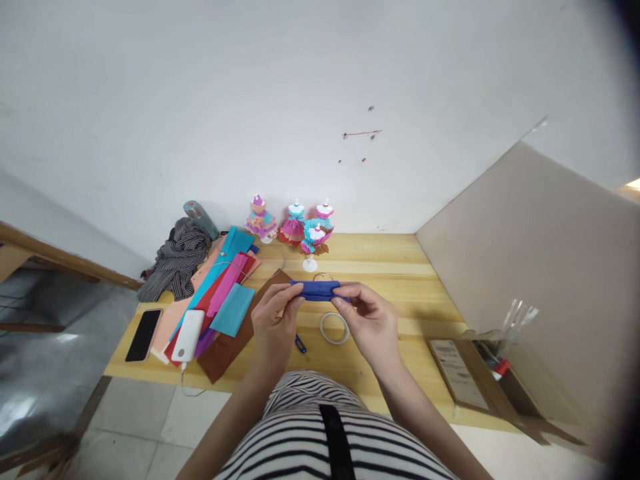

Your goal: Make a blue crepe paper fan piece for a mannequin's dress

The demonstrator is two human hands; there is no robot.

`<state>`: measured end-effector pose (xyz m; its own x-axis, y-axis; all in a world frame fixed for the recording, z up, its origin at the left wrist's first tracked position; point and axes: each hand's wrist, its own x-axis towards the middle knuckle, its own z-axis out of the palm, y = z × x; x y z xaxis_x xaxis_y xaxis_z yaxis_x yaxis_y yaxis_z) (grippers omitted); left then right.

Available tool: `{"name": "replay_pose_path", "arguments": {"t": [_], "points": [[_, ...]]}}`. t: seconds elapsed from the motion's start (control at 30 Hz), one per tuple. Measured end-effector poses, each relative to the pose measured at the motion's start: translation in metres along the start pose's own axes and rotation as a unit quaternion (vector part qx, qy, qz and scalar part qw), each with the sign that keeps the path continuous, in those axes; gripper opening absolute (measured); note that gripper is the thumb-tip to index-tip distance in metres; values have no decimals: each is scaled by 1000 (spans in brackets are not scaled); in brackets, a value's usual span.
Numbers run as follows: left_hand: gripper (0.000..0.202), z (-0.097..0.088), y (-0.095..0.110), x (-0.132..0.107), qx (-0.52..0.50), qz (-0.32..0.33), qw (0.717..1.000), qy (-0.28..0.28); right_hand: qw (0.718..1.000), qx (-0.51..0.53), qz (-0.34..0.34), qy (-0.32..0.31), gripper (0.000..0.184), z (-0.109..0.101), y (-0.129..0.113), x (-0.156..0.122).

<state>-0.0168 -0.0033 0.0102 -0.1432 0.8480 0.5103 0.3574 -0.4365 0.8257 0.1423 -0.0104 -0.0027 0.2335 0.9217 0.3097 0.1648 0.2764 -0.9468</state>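
Observation:
Between my two hands is a folded strip of blue crepe paper [319, 291], held level above the table. My left hand [276, 319] pinches its left end between thumb and fingers. The right end is pinched by my right hand [369, 320]. Below the strip, a ring of tape [334, 329] lies flat on the wood. A small blue-handled tool [300, 343], partly hidden by my left hand, rests near it. Behind the strip stand several small dress forms in ruffled paper, among them a pink and blue one [261, 219].
Coloured paper sheets [234, 310] are piled at left, with a white power bank [190, 335] and its cable on top. A phone [144, 335], striped cloth [179, 257] and bottle [200, 217] lie around them. An open cardboard box [467, 373] stands at right beside a partition [510, 253].

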Motion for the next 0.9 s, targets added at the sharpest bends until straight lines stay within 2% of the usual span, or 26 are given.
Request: {"name": "replay_pose_path", "arguments": {"t": [0.1, 0.23, 0.47, 0.73, 0.9], "points": [[19, 0, -1, -1, -21, -14, 1000, -11, 999, 52, 7, 10, 2, 2, -4, 1], [22, -1, -2, -1, -31, -2, 999, -13, 995, 95, 18, 32, 5, 5, -7, -1], [20, -3, -2, 1, 27, 47, 998, -17, 996, 77, 39, 31, 8, 5, -4, -3], [18, -5, -1, 3, 95, 149, 984, -16, 998, -17, -55, -12, 19, 0, -5, -2], [13, -4, -3, 2, 99, 143, 985, -13, 991, -89, -102, -9, 16, -2, -5, -3]]}}
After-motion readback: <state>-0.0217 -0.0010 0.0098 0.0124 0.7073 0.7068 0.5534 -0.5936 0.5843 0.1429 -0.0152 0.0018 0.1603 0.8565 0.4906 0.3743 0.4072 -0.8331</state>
